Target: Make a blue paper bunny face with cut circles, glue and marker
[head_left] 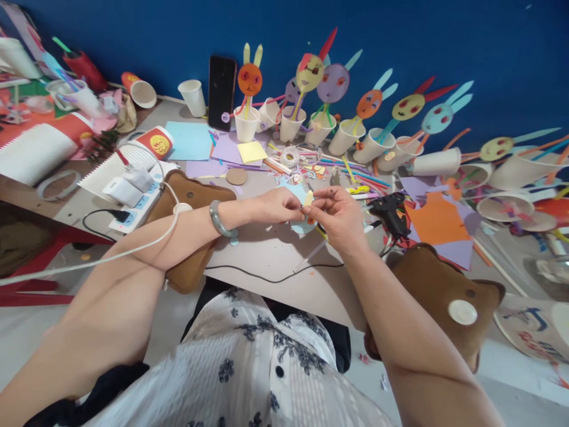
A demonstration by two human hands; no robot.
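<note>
My left hand [284, 204] and my right hand [340, 218] meet over the middle of the table, fingertips almost touching. A small pale yellow paper piece [309, 198] shows between the thumb and forefinger of my right hand, which is closed in a pinch. My left hand is pinched too; what lies in its fingertips is too small to make out. Just below the hands is a light blue paper piece [299, 228] with orange spots, partly hidden by the fingers. A black glue gun [389, 213] lies right of my right hand.
Paper cups [291, 127] with rabbit-faced paper figures [249, 79] line the blue wall, near a phone [221, 92]. Coloured sheets [435, 218] and paper scraps surround the hands. Brown cushions [191, 231] lie at both sides. A power strip [137, 204] and cables are at left.
</note>
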